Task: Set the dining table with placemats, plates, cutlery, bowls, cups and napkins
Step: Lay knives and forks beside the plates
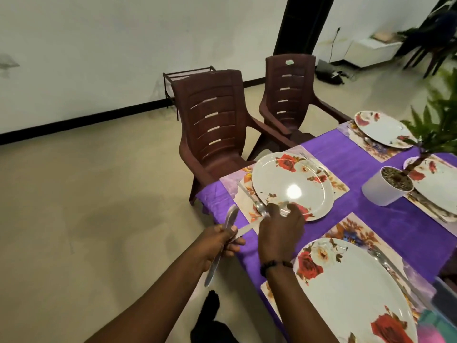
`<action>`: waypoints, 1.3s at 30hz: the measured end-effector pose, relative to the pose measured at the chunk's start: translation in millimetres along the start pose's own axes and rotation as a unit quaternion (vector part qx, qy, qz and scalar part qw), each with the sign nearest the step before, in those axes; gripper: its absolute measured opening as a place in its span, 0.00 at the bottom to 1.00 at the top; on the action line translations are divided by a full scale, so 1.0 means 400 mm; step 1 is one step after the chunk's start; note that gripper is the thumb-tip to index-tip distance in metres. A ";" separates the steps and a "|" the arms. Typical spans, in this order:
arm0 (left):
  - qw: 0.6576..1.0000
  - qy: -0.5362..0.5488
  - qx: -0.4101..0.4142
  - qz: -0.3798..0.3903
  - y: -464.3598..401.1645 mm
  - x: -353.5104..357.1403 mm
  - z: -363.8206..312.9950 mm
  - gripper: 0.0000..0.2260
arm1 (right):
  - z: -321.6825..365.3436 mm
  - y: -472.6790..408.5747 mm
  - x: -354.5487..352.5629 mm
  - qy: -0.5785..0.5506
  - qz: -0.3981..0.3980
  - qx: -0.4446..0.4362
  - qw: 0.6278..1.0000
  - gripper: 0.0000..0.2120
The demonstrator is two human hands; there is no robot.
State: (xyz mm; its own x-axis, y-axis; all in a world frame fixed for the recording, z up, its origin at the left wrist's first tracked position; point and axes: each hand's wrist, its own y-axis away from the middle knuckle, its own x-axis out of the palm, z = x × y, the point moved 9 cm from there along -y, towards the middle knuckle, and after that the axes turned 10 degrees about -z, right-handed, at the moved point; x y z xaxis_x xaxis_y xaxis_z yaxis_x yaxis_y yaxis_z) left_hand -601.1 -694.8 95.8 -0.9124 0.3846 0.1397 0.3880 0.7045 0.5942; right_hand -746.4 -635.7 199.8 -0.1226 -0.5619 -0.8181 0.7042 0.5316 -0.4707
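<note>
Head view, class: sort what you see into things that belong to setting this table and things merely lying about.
Belonging:
plates
floral placemats
spoon beside the nearest-chair plate
cutlery bundle gripped by the left hand
right hand at the plate's rim

Lying about:
potted plant
brown chairs
metal rack

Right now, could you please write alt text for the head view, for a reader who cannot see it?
The right hand lays cutlery beside a rose plate on a purple table, while the left hand grips more cutlery. Three other plates, a potted plant and two brown chairs show.
</note>
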 end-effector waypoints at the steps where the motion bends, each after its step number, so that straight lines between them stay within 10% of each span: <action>1: 1.000 -0.001 0.004 0.000 -0.022 -0.004 -0.020 0.08 | 0.036 -0.004 0.020 -0.004 0.009 -0.037 0.999 0.13; 8: 0.998 -0.038 -0.014 0.043 -0.182 -0.008 -0.153 0.11 | 0.164 -0.043 0.182 -0.035 0.089 -0.209 0.973 0.07; 20: 0.992 0.011 -0.103 0.073 -0.352 0.046 -0.232 0.17 | 0.146 -0.194 0.245 -0.031 0.029 -0.093 0.995 0.14; 28: 0.989 -0.026 -0.131 0.062 -0.428 0.013 -0.249 0.19 | 0.044 -0.190 0.267 -0.248 0.010 0.289 0.925 0.40; 39: 0.976 -0.094 -0.143 0.131 -0.486 -0.021 -0.312 0.18 | -0.019 0.073 0.387 -0.240 -0.098 0.646 0.718 0.33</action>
State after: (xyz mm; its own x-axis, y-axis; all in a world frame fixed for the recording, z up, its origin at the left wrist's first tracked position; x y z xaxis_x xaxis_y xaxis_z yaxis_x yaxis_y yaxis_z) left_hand -685.2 -909.2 77.9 -0.7358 0.6515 0.1848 0.5285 0.3820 0.7581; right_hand -750.3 -702.4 56.9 -0.2704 -0.8644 -0.4238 0.8060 -0.4440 0.3915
